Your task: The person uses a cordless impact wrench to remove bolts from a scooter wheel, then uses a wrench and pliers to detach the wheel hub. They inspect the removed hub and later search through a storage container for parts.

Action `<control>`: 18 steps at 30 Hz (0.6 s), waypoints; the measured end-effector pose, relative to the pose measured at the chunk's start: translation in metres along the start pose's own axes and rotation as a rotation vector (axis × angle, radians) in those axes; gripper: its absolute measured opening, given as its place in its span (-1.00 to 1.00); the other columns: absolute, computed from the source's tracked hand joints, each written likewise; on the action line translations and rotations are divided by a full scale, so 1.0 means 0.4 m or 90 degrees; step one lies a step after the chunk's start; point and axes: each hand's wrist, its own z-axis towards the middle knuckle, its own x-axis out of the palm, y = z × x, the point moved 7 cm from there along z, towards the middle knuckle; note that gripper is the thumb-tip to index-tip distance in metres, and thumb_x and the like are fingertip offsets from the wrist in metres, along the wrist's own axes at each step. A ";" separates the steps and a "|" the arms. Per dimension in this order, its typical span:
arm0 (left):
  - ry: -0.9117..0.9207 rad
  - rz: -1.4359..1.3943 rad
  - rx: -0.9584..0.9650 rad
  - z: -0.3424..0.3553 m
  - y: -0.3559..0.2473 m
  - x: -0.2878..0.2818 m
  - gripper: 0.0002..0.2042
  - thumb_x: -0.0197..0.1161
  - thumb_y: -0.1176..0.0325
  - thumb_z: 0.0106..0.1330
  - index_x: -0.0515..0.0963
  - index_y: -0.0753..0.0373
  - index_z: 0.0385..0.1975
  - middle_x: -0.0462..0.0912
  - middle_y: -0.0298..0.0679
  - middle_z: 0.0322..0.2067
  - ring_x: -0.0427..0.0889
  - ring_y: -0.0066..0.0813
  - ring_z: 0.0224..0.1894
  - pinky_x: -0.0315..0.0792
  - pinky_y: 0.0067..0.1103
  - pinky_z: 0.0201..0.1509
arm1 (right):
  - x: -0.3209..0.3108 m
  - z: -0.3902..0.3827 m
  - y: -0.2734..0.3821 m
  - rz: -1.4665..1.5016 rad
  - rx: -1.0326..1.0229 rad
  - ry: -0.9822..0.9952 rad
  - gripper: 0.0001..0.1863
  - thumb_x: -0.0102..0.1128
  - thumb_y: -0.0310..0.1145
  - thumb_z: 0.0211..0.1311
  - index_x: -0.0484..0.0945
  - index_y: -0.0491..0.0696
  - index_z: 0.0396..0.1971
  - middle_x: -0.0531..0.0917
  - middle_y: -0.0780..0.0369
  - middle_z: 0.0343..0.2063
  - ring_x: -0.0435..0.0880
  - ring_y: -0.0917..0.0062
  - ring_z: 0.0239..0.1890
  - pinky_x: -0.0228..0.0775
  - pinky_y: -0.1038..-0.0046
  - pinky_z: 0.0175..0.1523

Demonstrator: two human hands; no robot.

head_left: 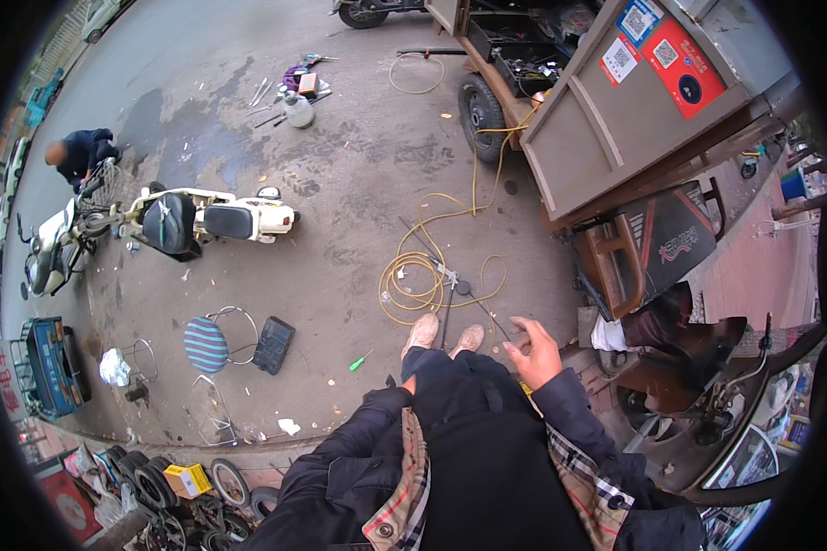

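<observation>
My right hand (pixel 537 354) is held out in front of my right hip, with thumb and fingers apart and nothing in it. Of my left hand (pixel 410 384) only a small patch shows at my left thigh, beside the dark sleeve; its fingers are hidden. On the ground just beyond my shoes (pixel 421 334) lies a loosely coiled yellow hose (pixel 404 286). A metal fitting with a round dark part (pixel 463 287) and thin dark rods lies across the coil. Neither hand touches these.
A cart (pixel 579 138) with an open panel stands at the right. Two-wheelers (pixel 230 219) and a crouching person (pixel 83 158) are at the left. A striped stool (pixel 208 344), black case (pixel 271 345) and green screwdriver (pixel 360 361) lie nearer. Tools surround a bottle (pixel 299 112) farther off.
</observation>
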 end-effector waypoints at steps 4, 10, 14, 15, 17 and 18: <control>0.006 0.089 -0.051 0.079 0.007 0.002 -0.67 0.25 0.38 0.35 0.63 0.43 0.04 0.69 0.00 0.10 0.67 -0.10 0.08 0.49 -0.35 0.24 | 0.009 0.014 0.015 0.016 0.013 0.017 -0.47 0.39 -0.47 0.13 0.53 -0.14 0.15 0.64 0.08 -0.12 0.69 0.36 -0.34 0.55 0.37 -0.14; 0.014 0.206 -0.103 0.267 -0.064 -0.042 -0.68 0.25 0.39 0.33 0.63 0.42 0.03 0.69 0.00 0.07 0.67 -0.08 0.07 0.49 -0.34 0.23 | -0.009 0.028 0.010 0.011 -0.013 -0.004 -0.47 0.38 -0.48 0.13 0.54 -0.13 0.16 0.64 0.08 -0.11 0.69 0.35 -0.34 0.55 0.36 -0.14; 0.030 0.239 -0.108 0.294 -0.067 -0.031 -0.68 0.25 0.40 0.32 0.64 0.41 0.02 0.69 0.00 0.06 0.67 -0.07 0.06 0.49 -0.34 0.22 | -0.022 0.021 -0.005 -0.008 -0.013 -0.015 -0.47 0.37 -0.49 0.13 0.54 -0.12 0.16 0.65 0.07 -0.10 0.69 0.34 -0.34 0.55 0.35 -0.15; 0.035 0.244 -0.105 0.293 -0.060 -0.027 -0.68 0.25 0.40 0.32 0.64 0.41 0.02 0.69 -0.01 0.05 0.67 -0.07 0.06 0.49 -0.34 0.22 | -0.026 0.017 -0.008 -0.004 -0.011 -0.017 -0.47 0.38 -0.49 0.13 0.54 -0.12 0.16 0.65 0.07 -0.10 0.69 0.34 -0.34 0.55 0.35 -0.15; 0.048 0.255 -0.100 0.282 -0.040 -0.018 -0.68 0.25 0.41 0.31 0.64 0.41 0.01 0.70 -0.01 0.05 0.67 -0.07 0.06 0.49 -0.33 0.22 | -0.032 0.008 -0.015 0.006 -0.001 -0.020 -0.47 0.38 -0.49 0.13 0.54 -0.11 0.16 0.65 0.06 -0.12 0.69 0.33 -0.33 0.55 0.34 -0.15; 0.053 0.260 -0.097 0.269 -0.029 -0.017 -0.69 0.25 0.41 0.31 0.64 0.40 0.01 0.70 -0.01 0.04 0.67 -0.06 0.06 0.49 -0.33 0.21 | -0.035 0.003 -0.020 0.013 0.008 -0.023 -0.47 0.38 -0.48 0.13 0.54 -0.11 0.16 0.65 0.05 -0.12 0.70 0.32 -0.32 0.55 0.34 -0.15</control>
